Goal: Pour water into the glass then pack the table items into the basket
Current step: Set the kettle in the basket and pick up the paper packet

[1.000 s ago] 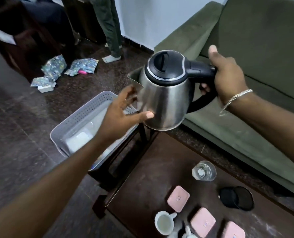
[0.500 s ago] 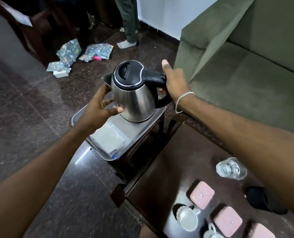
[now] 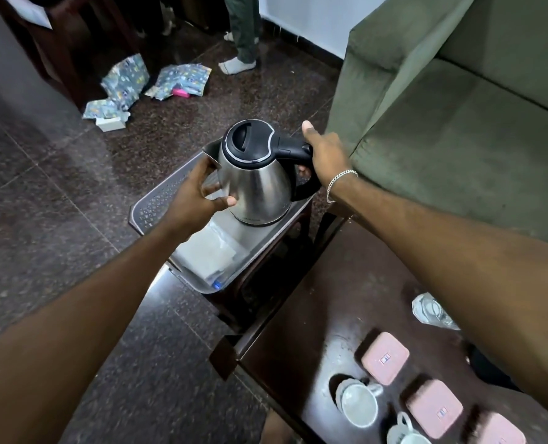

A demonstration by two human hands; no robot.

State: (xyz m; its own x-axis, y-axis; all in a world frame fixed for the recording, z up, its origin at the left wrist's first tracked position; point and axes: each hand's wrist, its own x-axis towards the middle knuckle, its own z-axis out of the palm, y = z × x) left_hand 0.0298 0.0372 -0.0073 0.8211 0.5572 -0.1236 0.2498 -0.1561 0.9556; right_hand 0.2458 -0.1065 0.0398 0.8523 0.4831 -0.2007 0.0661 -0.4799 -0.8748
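There was one kettle (image 3: 256, 181), one basket (image 3: 157, 203), one glass (image 3: 432, 310), two cups (image 3: 359, 403) and three pink boxes (image 3: 384, 357).

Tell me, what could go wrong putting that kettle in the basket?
The basket sits on a small stand and juts past its edges, so the kettle could tip it. The kettle could squash the white packets inside. The right arm stretches just above the glass and might knock it coming back.

A green sofa (image 3: 458, 123) stands beside the dark stone floor (image 3: 42, 187). Crumpled patterned wrappers (image 3: 157, 81) lie there, near someone's socked foot (image 3: 235, 65).
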